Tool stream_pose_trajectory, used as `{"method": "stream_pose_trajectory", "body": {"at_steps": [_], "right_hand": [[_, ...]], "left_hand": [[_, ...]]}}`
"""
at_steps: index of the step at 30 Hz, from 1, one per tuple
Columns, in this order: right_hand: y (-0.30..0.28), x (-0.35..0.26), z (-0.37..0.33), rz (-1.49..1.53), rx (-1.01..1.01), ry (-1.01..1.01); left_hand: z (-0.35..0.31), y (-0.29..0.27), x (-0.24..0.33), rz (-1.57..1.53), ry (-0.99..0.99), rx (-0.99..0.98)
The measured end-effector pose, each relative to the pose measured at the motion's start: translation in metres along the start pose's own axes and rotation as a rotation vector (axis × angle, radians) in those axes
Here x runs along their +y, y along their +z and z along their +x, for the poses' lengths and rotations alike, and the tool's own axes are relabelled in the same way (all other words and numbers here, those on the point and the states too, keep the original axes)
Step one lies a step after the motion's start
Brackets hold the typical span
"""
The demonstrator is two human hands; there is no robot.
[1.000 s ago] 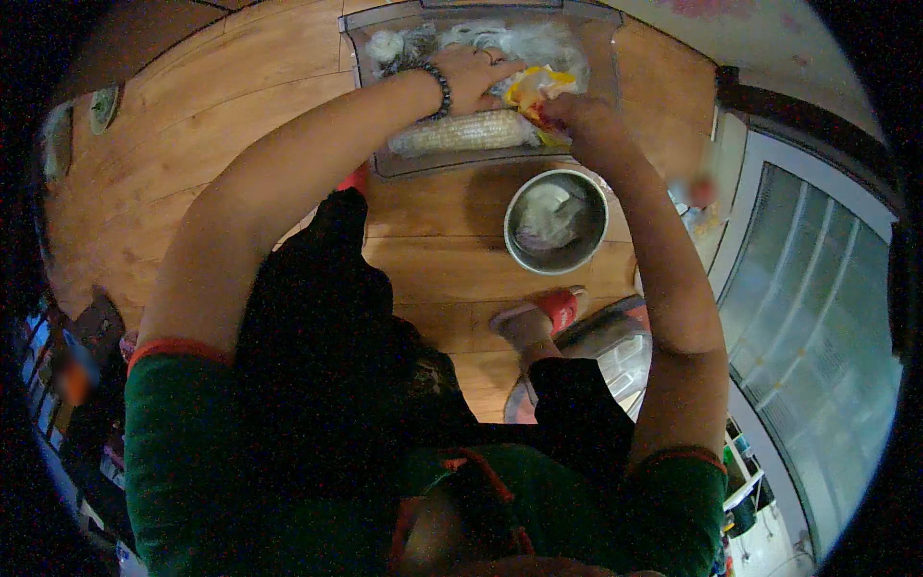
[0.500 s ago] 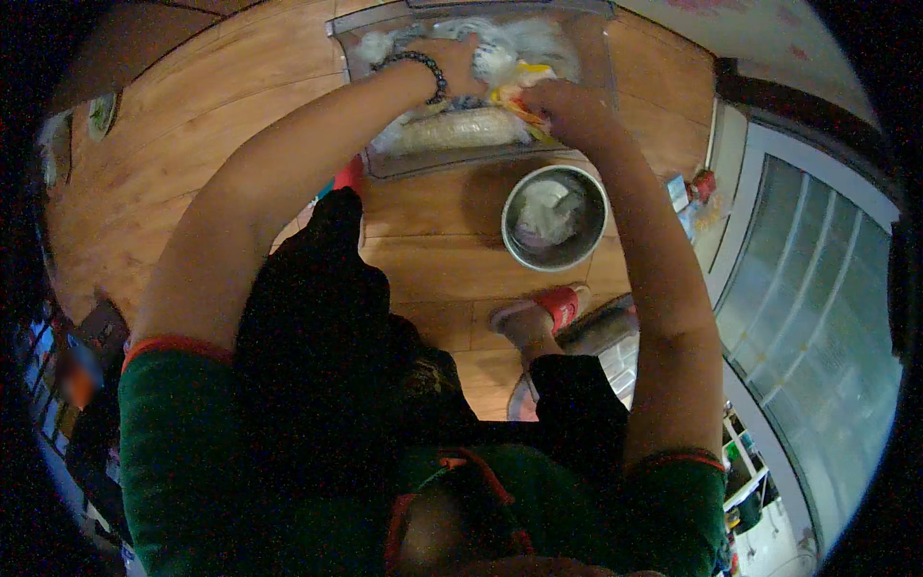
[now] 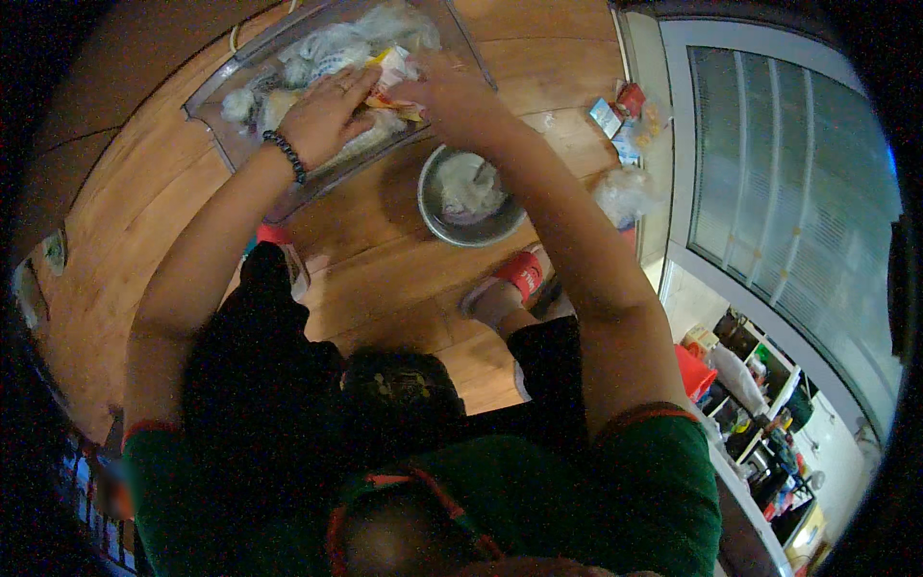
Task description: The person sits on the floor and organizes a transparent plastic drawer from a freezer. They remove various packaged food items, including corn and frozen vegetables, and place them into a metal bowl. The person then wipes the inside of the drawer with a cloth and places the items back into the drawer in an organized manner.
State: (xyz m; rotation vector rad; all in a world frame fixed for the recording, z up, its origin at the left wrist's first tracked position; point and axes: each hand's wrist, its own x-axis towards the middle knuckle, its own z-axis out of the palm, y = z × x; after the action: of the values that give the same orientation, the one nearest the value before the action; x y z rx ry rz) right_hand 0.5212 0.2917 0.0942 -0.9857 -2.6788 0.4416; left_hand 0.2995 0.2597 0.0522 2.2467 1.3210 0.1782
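A grey see-through drawer bin (image 3: 205, 117) filled with bagged things stands on the floor at the far side. My left hand (image 3: 327, 117), with a dark bead bracelet at the wrist, lies over its contents. Its fingers are stretched out and the thumb is apart, the fingertips by a white, yellow and red plastic packet (image 3: 392, 69). Blurred a little, my right hand (image 3: 450, 96) grips the right end of that packet. Under my left hand shows a pale wrapped bundle (image 3: 380, 127). Clear plastic bags (image 3: 385, 29) fill the bin's far part.
Nearer than the bin, a round metal bowl (image 3: 428, 207) holds something whitish in thin plastic, partly behind my right forearm. My feet in red slippers (image 3: 524, 276) flank the wooden floor (image 3: 370, 274). Small boxes (image 3: 608, 117) and a plastic bag (image 3: 625, 195) lie by the sliding door (image 3: 760, 144).
The view has turned, so bin and bowl appear farther left, and more shelving shows at the right. My left hand has come back toward me over the bin; my right stays at the packet.
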Motion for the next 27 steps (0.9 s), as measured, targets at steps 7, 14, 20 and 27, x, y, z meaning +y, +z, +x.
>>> {"method": "stream_pose_trajectory", "body": {"at_steps": [7,14,20,27], "right_hand": [[-0.034,0.129,-0.216,-0.299,0.327,0.759],[-0.005,0.218,-0.45,-0.105,0.641,1.572],[-0.005,0.232,-0.442,0.064,0.263,1.673],[-0.113,0.157,-0.342,1.014,0.168,1.424]], "left_hand": [[-0.039,-0.011,0.026,0.033,-0.019,0.082],[-0.058,-0.033,0.024,0.037,-0.019,0.08],[-0.067,-0.038,0.023,0.049,-0.032,0.069],[-0.062,-0.044,0.021,0.032,0.028,0.112]]}}
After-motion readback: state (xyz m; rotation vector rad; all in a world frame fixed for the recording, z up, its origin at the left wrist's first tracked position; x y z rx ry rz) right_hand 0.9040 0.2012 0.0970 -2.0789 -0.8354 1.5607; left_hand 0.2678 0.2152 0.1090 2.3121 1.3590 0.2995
